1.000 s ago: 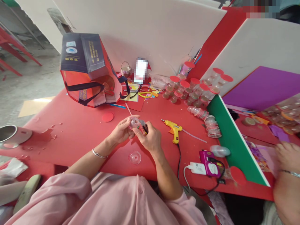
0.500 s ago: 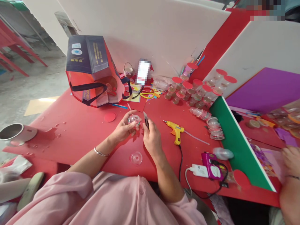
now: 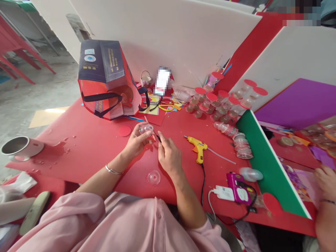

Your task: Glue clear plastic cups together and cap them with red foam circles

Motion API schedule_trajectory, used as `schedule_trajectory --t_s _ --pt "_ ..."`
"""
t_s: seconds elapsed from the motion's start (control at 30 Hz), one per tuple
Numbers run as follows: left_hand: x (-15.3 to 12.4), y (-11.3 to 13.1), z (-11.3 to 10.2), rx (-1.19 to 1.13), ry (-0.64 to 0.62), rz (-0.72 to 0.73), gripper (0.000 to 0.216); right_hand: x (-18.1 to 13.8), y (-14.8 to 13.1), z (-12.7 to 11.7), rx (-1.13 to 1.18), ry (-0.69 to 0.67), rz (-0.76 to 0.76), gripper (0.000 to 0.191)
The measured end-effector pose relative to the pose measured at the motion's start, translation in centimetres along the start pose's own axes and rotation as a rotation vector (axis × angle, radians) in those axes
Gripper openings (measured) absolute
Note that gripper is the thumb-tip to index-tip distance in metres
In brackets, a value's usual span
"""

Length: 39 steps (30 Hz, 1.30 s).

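My left hand (image 3: 135,142) is closed around a clear plastic dome lid (image 3: 146,129), thumb on its near side. A thin pale stick (image 3: 146,119) pokes up just behind the lid; whether it is fixed there I cannot tell. Gripped in my right hand (image 3: 170,155) is a dark utility knife (image 3: 159,138), mostly covered by the fingers, with its front end against or very near the lid's right edge. Another clear lid (image 3: 153,177) lies on the red table (image 3: 97,150) in front of me.
To the right lie a yellow glue gun (image 3: 198,147), stacked clear lids (image 3: 243,146) and a purple power block (image 3: 237,187). Cups with red discs (image 3: 210,98) stand behind. At left are a bag (image 3: 105,77) and a metal mug (image 3: 22,148). Another person's hand (image 3: 325,178) is beyond the green divider (image 3: 273,164).
The knife has tilted leftward, bringing its front end to the lid. My left hand has turned the lid and raised it slightly. The view has shifted a little.
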State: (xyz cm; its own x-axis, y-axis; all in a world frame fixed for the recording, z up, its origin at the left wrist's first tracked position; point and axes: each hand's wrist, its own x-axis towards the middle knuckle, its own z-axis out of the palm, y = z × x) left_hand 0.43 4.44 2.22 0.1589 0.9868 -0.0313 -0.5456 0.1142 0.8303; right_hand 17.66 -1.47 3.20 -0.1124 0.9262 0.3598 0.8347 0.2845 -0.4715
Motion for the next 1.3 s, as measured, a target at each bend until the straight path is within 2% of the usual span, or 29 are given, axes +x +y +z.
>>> schedule_trajectory --t_s 0.27,0.47,0.63,1.03,1.3 --pt "0.04 -0.16 -0.12 0.042 -0.013 0.010 0.065 0.00 -0.20 -0.07 -0.034 -0.008 0.005 0.047" --pt "0.00 0.11 -0.11 -0.024 -0.069 -0.011 0.049 0.04 -0.08 0.03 -0.052 0.021 -0.004 0.046" --pt "0.14 0.08 -0.12 -0.046 -0.021 0.001 0.049 -0.04 0.08 0.23 -0.049 0.032 -0.042 0.045" --pt "0.23 -0.25 -0.49 0.023 -0.006 0.133 0.047 -0.04 0.08 0.33 -0.057 0.054 0.009 0.041" --pt "0.52 -0.54 -0.85 0.035 -0.025 0.139 0.045 -0.09 0.23 0.32 -0.093 0.074 -0.007 0.041"
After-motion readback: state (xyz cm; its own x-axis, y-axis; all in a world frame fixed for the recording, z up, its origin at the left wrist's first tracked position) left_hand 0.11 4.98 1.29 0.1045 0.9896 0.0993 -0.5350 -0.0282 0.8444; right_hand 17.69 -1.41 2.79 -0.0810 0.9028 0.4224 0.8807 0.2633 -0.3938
